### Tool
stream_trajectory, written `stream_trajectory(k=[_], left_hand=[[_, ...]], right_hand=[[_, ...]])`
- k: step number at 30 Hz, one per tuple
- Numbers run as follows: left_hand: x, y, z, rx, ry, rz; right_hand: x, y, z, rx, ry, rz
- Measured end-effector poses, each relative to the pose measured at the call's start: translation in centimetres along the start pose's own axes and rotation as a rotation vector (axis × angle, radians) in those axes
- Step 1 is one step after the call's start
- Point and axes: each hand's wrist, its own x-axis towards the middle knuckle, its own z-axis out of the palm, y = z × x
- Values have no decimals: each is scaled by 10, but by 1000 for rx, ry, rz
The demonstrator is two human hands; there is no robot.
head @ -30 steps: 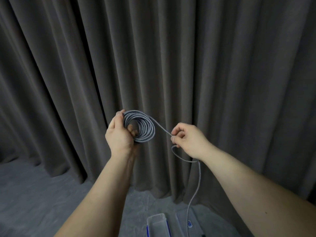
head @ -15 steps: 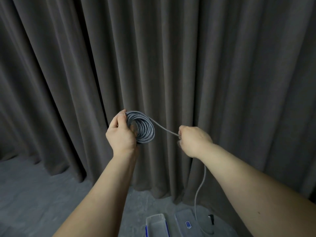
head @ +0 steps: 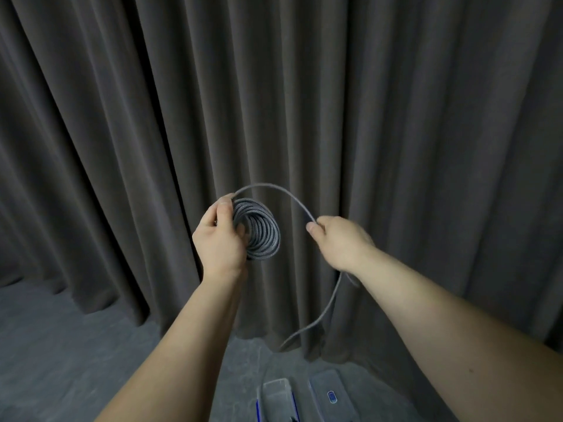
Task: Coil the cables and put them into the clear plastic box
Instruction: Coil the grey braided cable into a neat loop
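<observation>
One grey braided cable (head: 259, 229) is gripped as a coil by the left hand (head: 221, 239), its loose strand pinched by the right hand (head: 338, 239), above one clear plastic box (head: 275, 397) and one lid (head: 330, 394).

We see two bare forearms, no sleeves, no watch or rings behind the fingers (head: 224, 208); left hand (head: 220, 242) and right hand (head: 341, 242) ungloved, nails short.

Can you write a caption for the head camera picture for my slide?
Left hand holds a grey coiled cable while the right hand pinches its loose end, above a clear plastic box.
</observation>
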Motion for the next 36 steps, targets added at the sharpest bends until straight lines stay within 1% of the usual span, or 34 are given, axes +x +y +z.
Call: stream_trajectory(k=[1,2,4,5,6,8,10,12,16,21,23,25,27,30,32,34,36], left_hand=[[-1,-1,1,12,-21,9],[-3,-2,2,26,-46,15],[-7,-5,4,52,-110,12],[-8,-6,5,71,-137,10],[-9,-6,5,97,-153,8],[-10,-5,5,129,-164,2],[-10,-3,5,108,-186,-15],[-10,1,6,76,-223,-29],[-15,4,8,56,-348,-42],[-15,4,8,-44,-402,-115],[-17,5,8,-29,-443,-99],[-19,7,9,22,-447,-65],[-19,7,10,44,-440,-52],[-20,8,11,21,-452,-64],[-20,9,10,2,-469,-74],[-19,9,9,34,-487,-48],[-18,8,7,115,-479,4]], right_hand=[[-1,-1,0,83,30,-35],[-5,-7,0,203,46,-109],[-13,-19,-3,428,37,-305],[-16,-24,-5,444,21,-387],[-19,-26,-7,389,-7,-449],[-22,-26,-10,202,-89,-509],[-23,-23,-8,79,-140,-526],[-23,-21,-4,43,-116,-529],[-22,-22,-3,79,-42,-532],[-18,-24,-5,113,69,-508],[-16,-23,-3,154,115,-471],[-15,-22,-2,192,139,-447],[-17,-22,-1,211,113,-440],[-21,-22,-2,299,26,-478],[-23,-22,-3,298,-7,-502],[-26,-22,-3,251,-2,-506],[-28,-23,0,209,37,-479]])
